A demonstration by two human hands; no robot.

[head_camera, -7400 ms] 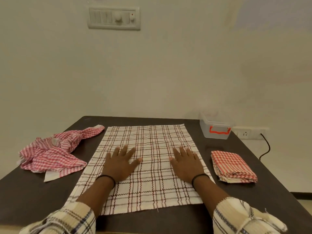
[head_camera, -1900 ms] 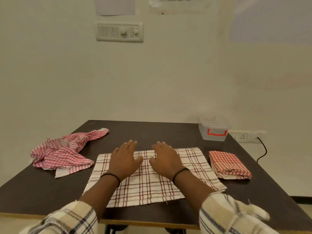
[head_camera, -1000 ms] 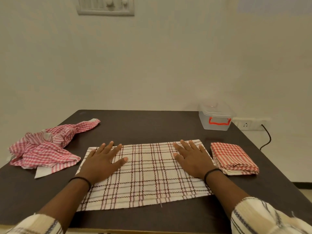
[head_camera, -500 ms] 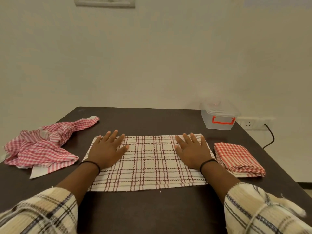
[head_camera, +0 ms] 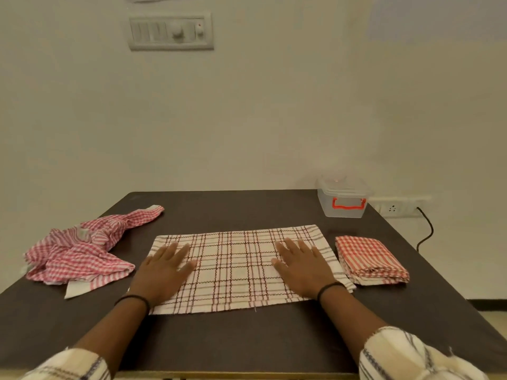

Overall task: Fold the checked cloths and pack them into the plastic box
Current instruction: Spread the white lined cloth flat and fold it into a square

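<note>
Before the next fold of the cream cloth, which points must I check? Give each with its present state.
1. Cream cloth lies flat on the table: ok.
2. Left hand and right hand rest flat, one near each end: ok.
3. Edges of the layers line up: cannot tell.
4. Folded red cloth sits clear of the cream one: not ok, it lies right beside the end.
5. Plastic box open for packing: not ok, lid is on.
6. Crumpled red cloth is out of the way: ok.
</note>
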